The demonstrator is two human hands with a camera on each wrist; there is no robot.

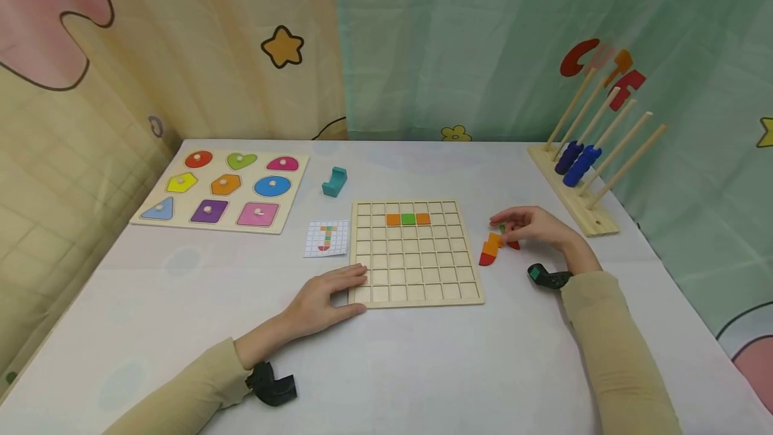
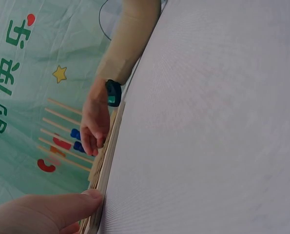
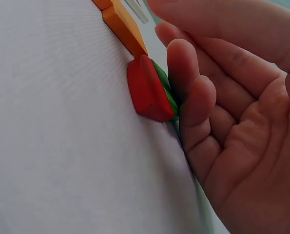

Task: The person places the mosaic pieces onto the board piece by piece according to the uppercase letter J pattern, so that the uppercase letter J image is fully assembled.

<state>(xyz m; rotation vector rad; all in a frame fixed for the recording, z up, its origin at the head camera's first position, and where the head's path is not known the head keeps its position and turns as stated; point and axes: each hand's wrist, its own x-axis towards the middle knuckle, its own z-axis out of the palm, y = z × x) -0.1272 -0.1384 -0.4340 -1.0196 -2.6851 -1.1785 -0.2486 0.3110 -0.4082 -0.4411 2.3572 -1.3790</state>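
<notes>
My left hand (image 1: pixel 320 301) lies at the lower left corner of a wooden grid board (image 1: pixel 417 276), fingers on its left edge; in the left wrist view the thumb (image 2: pixel 71 207) touches the board's side. Two orange squares (image 1: pixel 393 219) with a green square (image 1: pixel 408 219) between them sit in one upper row. Right of the board, my right hand (image 1: pixel 534 225) is bent over loose pieces: orange ones (image 1: pixel 490 245), a red rounded piece (image 1: pixel 486 260), another red piece (image 3: pixel 147 90) and a green piece (image 3: pixel 168 90) close against the fingers. No piece is plainly gripped.
Left of the board lies a pattern card (image 1: pixel 326 239). Behind it are a teal curved block (image 1: pixel 335 182) and a knobbed shape puzzle (image 1: pixel 241 190). A peg stand (image 1: pixel 574 197) with blue pieces (image 1: pixel 581 165) rises at the back right, beyond my right hand.
</notes>
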